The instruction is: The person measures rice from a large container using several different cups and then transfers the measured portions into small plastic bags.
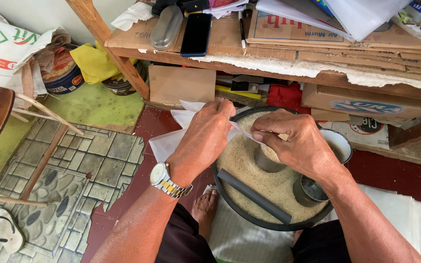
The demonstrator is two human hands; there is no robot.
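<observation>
Bare forearms frame the shot: your left hand (205, 139), with a metal wristwatch (164, 179) on its wrist, and your right hand (296, 141) meet above a round black basin (269, 221) of rice (249, 165) on the floor between your knees. Both hands are closed on the thin white plastic bag (171, 141), the left pinching its upper edge near the fingertips, the right gripping the other side of the mouth just beside it; the rest of the bag trails off to the left, over the dark red floor (405, 170). It looks flat and empty, so by this judgement the opening of the bag is under way and no rice has gone into it yet. A metal measuring can (269, 158) stands in the grain right under your right hand, a second metal can (310, 190) sits near the basin's right rim, and a dark grey tube (254, 196) lies slantwise across the rice. Scooping, filling and closing the bag appear to be all that is left. A white enamel bowl (339, 142) rests behind your right hand, and a stack of white sheets (400, 209) lies on the floor at right. Above, a worn wooden shelf (278, 65) lined with cardboard carries a black phone (197, 33) and a grey case (166, 27). Your bare foot (204, 207) shows beside the basin.
</observation>
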